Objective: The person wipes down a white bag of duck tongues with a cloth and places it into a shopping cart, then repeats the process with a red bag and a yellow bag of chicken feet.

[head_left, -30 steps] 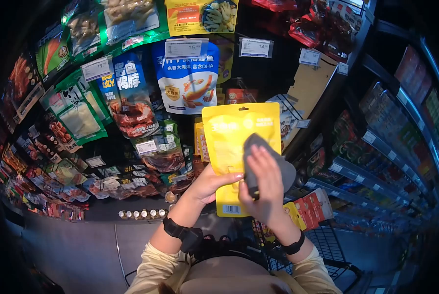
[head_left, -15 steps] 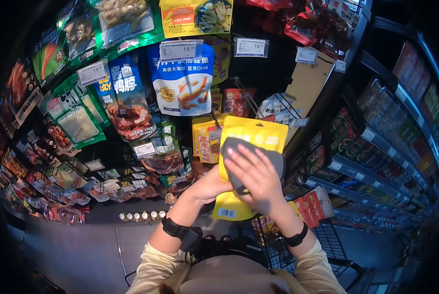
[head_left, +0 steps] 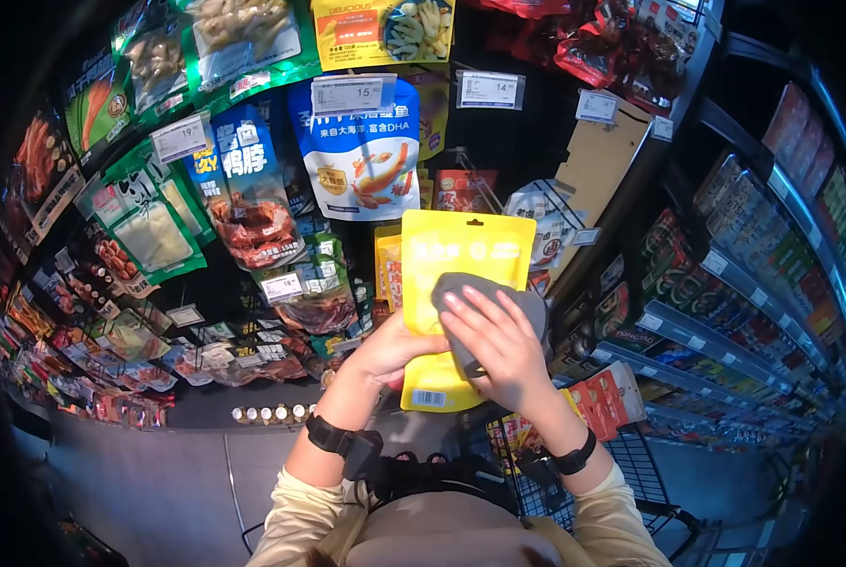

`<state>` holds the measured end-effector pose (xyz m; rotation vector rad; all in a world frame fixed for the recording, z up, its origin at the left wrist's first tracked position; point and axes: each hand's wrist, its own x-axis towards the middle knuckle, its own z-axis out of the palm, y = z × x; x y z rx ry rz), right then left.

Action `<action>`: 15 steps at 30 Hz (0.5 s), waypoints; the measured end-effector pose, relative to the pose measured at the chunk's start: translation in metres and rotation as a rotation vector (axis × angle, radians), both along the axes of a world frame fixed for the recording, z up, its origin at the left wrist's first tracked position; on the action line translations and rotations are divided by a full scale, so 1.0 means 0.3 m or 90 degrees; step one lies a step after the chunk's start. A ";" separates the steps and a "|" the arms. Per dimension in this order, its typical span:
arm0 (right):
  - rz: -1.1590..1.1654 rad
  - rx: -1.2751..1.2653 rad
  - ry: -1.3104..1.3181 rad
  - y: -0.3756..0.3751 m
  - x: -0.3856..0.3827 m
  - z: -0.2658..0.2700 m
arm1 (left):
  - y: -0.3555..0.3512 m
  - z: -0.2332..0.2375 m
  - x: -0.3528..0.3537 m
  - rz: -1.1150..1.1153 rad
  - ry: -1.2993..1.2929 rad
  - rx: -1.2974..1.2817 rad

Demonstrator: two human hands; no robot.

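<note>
My left hand (head_left: 392, 349) grips the left edge of a yellow snack pouch (head_left: 461, 257), holding it upright in front of the store display. A barcode shows at the pouch's lower edge. My right hand (head_left: 497, 347) presses a grey cloth (head_left: 529, 307) flat against the front of the pouch, fingers spread over the cloth. Both wrists wear black bands.
Hanging snack bags fill the display behind: a blue-and-white bag (head_left: 366, 156), green bags (head_left: 149, 222), a yellow bag (head_left: 385, 28) up top, with white price tags (head_left: 352, 93). Shelves of packets (head_left: 725, 274) run along the right. A wire shopping cart (head_left: 621, 463) stands below my right arm.
The pouch dipped and tilted, then came back upright. My right hand slid the grey cloth from the pouch's right edge up and left across its front.
</note>
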<state>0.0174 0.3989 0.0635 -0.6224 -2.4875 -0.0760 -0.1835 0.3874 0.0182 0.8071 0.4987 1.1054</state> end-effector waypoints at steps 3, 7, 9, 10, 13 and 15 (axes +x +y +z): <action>-0.121 0.021 0.171 0.033 -0.004 -0.033 | -0.002 0.016 0.001 -0.053 0.088 0.040; -0.039 -0.017 0.141 0.046 -0.028 0.019 | 0.009 -0.017 0.050 -0.009 0.026 -0.003; -0.003 -0.024 0.111 0.019 -0.033 0.011 | 0.015 -0.023 0.033 0.010 -0.076 0.000; -0.020 -0.029 0.128 0.009 -0.024 -0.005 | 0.013 -0.009 0.023 0.030 -0.074 -0.015; -0.062 -0.037 0.184 0.013 -0.018 -0.071 | 0.012 0.019 0.029 0.067 -0.087 -0.017; -0.090 -0.041 0.224 -0.002 -0.023 -0.083 | 0.013 0.012 0.047 0.111 -0.126 -0.027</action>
